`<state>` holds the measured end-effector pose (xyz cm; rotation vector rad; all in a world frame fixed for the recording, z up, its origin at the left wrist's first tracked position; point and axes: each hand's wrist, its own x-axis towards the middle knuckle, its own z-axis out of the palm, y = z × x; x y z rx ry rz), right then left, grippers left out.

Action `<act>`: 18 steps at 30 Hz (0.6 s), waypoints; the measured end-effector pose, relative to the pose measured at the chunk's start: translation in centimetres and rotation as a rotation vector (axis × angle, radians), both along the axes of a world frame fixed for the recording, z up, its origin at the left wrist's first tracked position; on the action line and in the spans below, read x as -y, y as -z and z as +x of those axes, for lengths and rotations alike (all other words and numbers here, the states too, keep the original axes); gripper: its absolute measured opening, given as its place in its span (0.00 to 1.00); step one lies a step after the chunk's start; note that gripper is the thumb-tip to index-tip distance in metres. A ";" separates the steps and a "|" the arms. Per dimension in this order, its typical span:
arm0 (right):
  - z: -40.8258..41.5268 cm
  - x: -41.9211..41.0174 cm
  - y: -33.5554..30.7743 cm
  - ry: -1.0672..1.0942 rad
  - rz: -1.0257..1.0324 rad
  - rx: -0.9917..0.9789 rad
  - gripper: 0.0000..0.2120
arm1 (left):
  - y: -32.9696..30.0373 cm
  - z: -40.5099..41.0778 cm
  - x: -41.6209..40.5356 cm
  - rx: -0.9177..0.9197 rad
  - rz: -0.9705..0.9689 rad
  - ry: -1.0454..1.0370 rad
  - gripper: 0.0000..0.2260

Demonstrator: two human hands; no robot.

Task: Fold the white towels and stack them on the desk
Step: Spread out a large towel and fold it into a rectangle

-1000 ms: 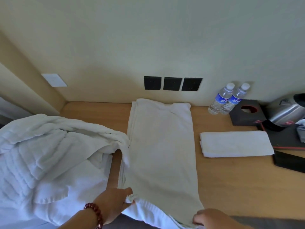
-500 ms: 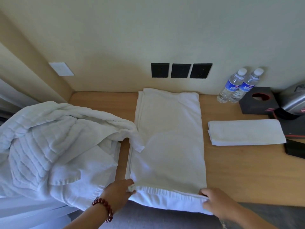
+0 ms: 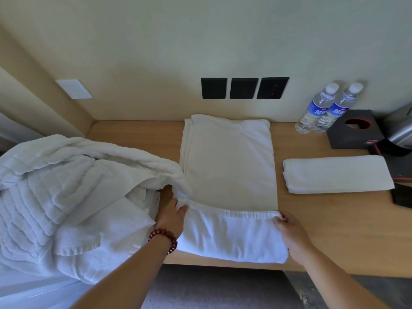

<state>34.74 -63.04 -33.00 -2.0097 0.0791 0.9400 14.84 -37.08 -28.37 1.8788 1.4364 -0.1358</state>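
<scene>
A long white towel (image 3: 229, 166) lies lengthwise on the wooden desk (image 3: 334, 219), its far end near the wall. Its near end is turned up and over onto itself. My left hand (image 3: 172, 214) pinches the left corner of that folded hem, and my right hand (image 3: 289, 230) pinches the right corner. A folded white towel (image 3: 336, 173) lies flat on the desk to the right. A heap of rumpled white towels (image 3: 66, 192) covers the desk's left end and touches the long towel's left edge.
Two water bottles (image 3: 325, 108) stand against the wall at the back right, beside a black tissue box (image 3: 350, 130) and a steel kettle (image 3: 401, 130) on a dark tray. Three black sockets (image 3: 244, 88) sit on the wall.
Both hands have lifted the towel's near end off the desk edge and carried it away from me, so it now lies folded over the towel. The camera has tilted up slightly.
</scene>
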 end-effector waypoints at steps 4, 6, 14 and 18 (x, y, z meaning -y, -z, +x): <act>-1.2 0.4 0.9 0.129 -0.020 0.017 0.07 | 1.5 0.5 -0.6 0.131 -0.155 -0.248 0.10; -1.8 1.2 1.4 0.168 -0.008 -0.042 0.08 | 2.2 0.0 -0.8 0.117 -0.234 -0.314 0.09; -3.7 4.4 1.2 -0.078 -0.034 -0.057 0.07 | 5.9 -3.1 0.1 -0.168 -0.137 -0.187 0.19; -4.9 4.7 1.4 -0.300 -0.100 0.072 0.05 | 4.7 -2.0 1.3 -0.101 0.061 -0.094 0.12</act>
